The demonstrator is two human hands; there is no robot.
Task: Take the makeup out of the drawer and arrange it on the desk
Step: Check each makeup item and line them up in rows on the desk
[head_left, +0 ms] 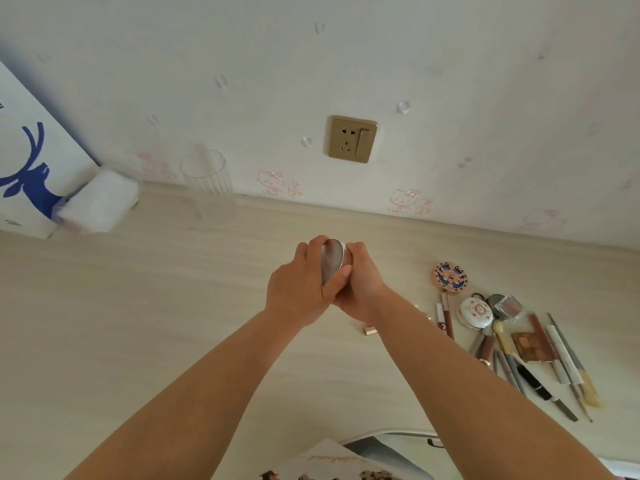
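Note:
Both my hands hold a round compact (331, 259) with a shiny grey lid, raised on edge above the middle of the light wooden desk (156, 306). My left hand (301, 289) wraps its left side, thumb across the lower rim. My right hand (362, 289) grips the right side from behind. To the right lies a pile of makeup: a patterned round compact (449, 277), a white floral compact (476, 312), a brown eyeshadow palette (531, 346), lip gloss tubes (445, 318) and several brushes and pencils (568, 368). A small rose-gold tube (370, 330) lies under my right wrist.
A clear ribbed glass (206, 178) stands at the back of the desk by the wall. A tissue pack (100, 200) and a white box with a blue deer (27, 161) sit at the back left. A wall socket (351, 139) is above. A magazine (329, 460) lies at the near edge.

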